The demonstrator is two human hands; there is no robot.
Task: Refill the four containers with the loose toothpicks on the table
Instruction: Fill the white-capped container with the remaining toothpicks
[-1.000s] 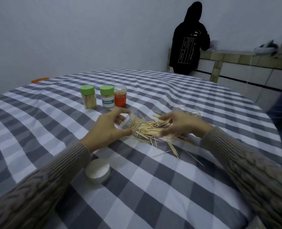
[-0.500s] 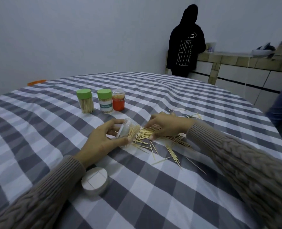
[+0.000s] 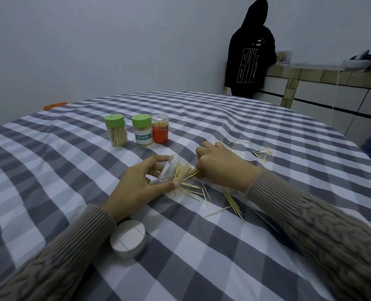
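My left hand [image 3: 140, 184] grips a clear plastic container [image 3: 173, 169] lying tilted on its side on the checked cloth, mouth toward the right, with toothpicks partly inside. My right hand [image 3: 221, 167] lies palm down at the mouth, fingers curled over a bunch of loose toothpicks [image 3: 193, 173]. More loose toothpicks [image 3: 230, 200] are scattered below and to the right of my hands, and a small group [image 3: 261, 152] lies farther right. Three filled containers stand behind: two with green lids [image 3: 115, 130] [image 3: 143, 131] and a red one [image 3: 159, 131].
A white round lid [image 3: 128, 238] lies beside my left sleeve. The table [image 3: 256, 122] wears a grey and white checked cloth. A person in a black hoodie [image 3: 248, 51] stands at a tiled counter [image 3: 310, 83] beyond the far edge. An orange object [image 3: 55, 105] sits at the far left edge.
My right hand has slid left, pushing toothpicks to the container's mouth. My left hand has kept hold of the tilted container.
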